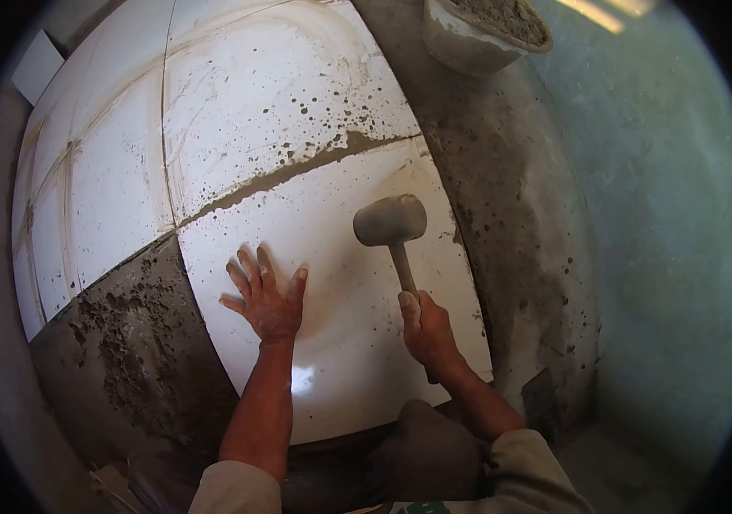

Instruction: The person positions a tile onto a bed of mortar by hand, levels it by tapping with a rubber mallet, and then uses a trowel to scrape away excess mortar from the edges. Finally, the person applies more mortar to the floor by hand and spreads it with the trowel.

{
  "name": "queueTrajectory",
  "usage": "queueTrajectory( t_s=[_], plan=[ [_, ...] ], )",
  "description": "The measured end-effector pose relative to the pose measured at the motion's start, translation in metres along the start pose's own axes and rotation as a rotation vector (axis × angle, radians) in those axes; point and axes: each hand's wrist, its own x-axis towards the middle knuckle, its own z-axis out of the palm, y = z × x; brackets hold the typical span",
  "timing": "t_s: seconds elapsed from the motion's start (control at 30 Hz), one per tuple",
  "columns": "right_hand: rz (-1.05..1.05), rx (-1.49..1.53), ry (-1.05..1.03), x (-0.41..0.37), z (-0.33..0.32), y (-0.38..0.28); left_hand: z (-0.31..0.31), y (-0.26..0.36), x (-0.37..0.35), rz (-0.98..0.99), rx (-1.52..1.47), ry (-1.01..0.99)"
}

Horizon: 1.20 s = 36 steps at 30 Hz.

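Observation:
My left hand (270, 301) lies on a white floor tile (349, 343) with its fingers spread. Gripped in my right hand (431, 332) is a rubber mallet (390, 221), its grey head over the right part of the same tile. The handle runs down through my fist, its lower end showing below. Wet mortar is smeared along the joint between this tile and the spattered tile (271, 103) beyond it.
Left of the tile is a bed of dark wet mortar (139, 334). More laid tiles (109, 197) stretch to the upper left. A bucket of mortar (473, 43) stands at the top right, near a pale green wall (666, 214). A strip of bare floor (511, 214) borders the tiles.

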Motion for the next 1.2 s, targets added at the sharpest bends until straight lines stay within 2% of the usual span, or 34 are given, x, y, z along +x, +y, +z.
queueTrajectory(
  t_s=[0.17, 0.3, 0.37, 0.4, 0.47, 0.5, 0.57, 0.63, 0.73, 0.8, 0.93, 1.07, 1.13, 1.17, 1.2],
  plan=[
    [-0.109, -0.023, 0.019, -0.013, -0.010, 0.004, -0.001, 0.000, -0.001, -0.003, 0.018, -0.027],
    [-0.195, 0.010, 0.035, -0.023, -0.027, -0.023, -0.003, 0.001, 0.001, -0.011, 0.026, -0.041],
    [-0.457, -0.023, 0.123, -0.026, -0.037, -0.043, 0.000, -0.002, -0.001, -0.007, 0.020, -0.046],
    [-0.455, -0.024, 0.124, -0.025, -0.039, -0.048, 0.001, -0.002, 0.000, 0.002, 0.005, -0.038],
    [-0.689, -0.188, 0.179, -0.022, -0.040, -0.056, 0.016, -0.012, -0.004, 0.030, 0.031, -0.014],
    [-0.691, -0.188, 0.181, -0.018, -0.031, -0.050, 0.021, -0.015, -0.003, 0.055, 0.057, 0.014],
    [-0.301, -0.461, -0.051, -0.002, -0.003, -0.017, 0.001, -0.005, 0.001, 0.016, 0.040, -0.035],
    [-0.291, -0.514, -0.036, 0.007, 0.001, -0.025, -0.005, 0.006, 0.005, -0.012, 0.010, -0.073],
    [-0.321, -0.388, -0.087, -0.010, 0.001, -0.038, -0.002, -0.005, -0.005, 0.027, 0.018, -0.033],
    [-0.416, -0.233, -0.031, -0.009, -0.009, -0.038, 0.002, -0.003, -0.002, 0.017, 0.018, -0.009],
    [-0.474, -0.062, 0.073, -0.020, -0.031, -0.038, 0.003, 0.000, 0.001, -0.009, 0.027, -0.023],
    [-0.496, -0.175, 0.153, -0.009, -0.009, -0.015, 0.005, -0.004, -0.001, -0.012, 0.046, -0.031],
    [-0.282, -0.403, -0.082, -0.001, 0.001, -0.021, 0.005, 0.000, 0.004, 0.008, 0.065, -0.023],
    [-0.294, -0.405, -0.073, 0.002, -0.001, -0.024, 0.006, 0.004, 0.007, -0.023, 0.073, -0.030],
    [-0.397, -0.348, -0.066, -0.010, -0.002, -0.029, 0.005, -0.001, 0.000, -0.042, 0.100, -0.067]
  ],
)
